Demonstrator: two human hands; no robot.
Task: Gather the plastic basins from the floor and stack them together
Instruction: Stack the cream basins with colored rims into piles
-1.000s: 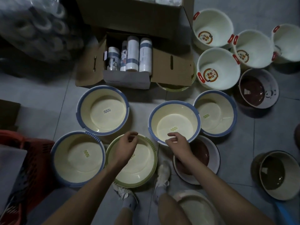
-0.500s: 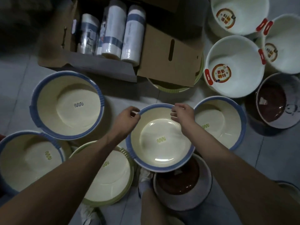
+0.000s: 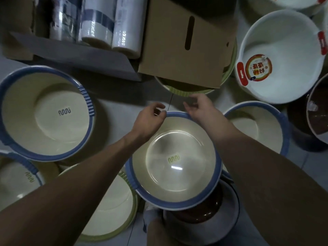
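A cream basin with a blue rim (image 3: 177,174) is in the centre, raised so that it overlaps its neighbours. My left hand (image 3: 149,119) and my right hand (image 3: 202,110) grip its far rim, close together. Around it on the floor lie more blue-rimmed basins: one at left (image 3: 44,112), one at lower left (image 3: 16,181) and one at right (image 3: 257,132). A green-rimmed basin (image 3: 110,206) lies under my left forearm. A white basin with a brown inside (image 3: 204,219) sits partly beneath the held one.
A cardboard box (image 3: 177,41) with wrapped rolls (image 3: 99,23) stands just beyond my hands, its flap covering a green basin (image 3: 186,92). White basins with red handles (image 3: 284,50) and a brown-lined one (image 3: 317,112) crowd the right side.
My hands slid from the near edge to the far rim of the centre basin and came closer together. The basin now overlaps the green-rimmed and brown ones. My head leaned in.
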